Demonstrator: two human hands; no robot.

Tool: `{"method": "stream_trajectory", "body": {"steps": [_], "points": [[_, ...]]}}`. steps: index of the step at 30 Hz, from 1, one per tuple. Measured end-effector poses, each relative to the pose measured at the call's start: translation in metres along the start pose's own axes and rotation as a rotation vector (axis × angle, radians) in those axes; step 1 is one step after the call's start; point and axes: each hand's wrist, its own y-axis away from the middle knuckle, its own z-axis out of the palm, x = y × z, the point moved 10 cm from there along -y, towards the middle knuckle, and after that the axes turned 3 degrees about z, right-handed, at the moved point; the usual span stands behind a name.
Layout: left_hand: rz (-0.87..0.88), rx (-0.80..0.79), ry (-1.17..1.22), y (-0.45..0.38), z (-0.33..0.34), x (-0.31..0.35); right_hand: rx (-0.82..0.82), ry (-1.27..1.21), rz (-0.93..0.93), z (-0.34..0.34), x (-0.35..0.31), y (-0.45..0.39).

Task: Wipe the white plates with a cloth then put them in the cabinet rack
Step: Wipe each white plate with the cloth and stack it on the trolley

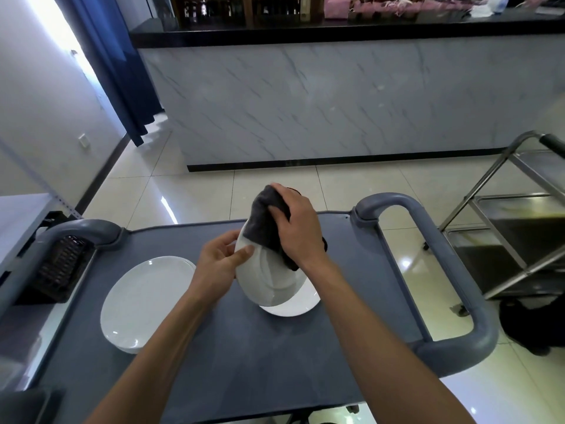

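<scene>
Left hand (220, 262) grips tilted white plate (269, 280) by its rim. Right hand (298, 228) presses dark cloth (266, 223) onto it. Plate stack (143, 301) lies left on cart (244, 347).

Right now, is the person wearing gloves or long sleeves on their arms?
No. The left hand and the right hand are bare, with no gloves, rings or watch showing. Both forearms are uncovered all the way to the bottom edge of the picture, so no sleeves show.

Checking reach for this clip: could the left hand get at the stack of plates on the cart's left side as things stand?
Probably not yet: the left hand grips the tilted plate. The path to the stack looks unobstructed.
</scene>
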Motion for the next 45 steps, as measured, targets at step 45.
{"method": "stream_trajectory", "body": {"steps": [45], "points": [[0.802, -0.108, -1.251, -0.009, 0.079, -0.038, 0.345, -0.146, 0.569, -0.122, 0.135, 0.123]]}}
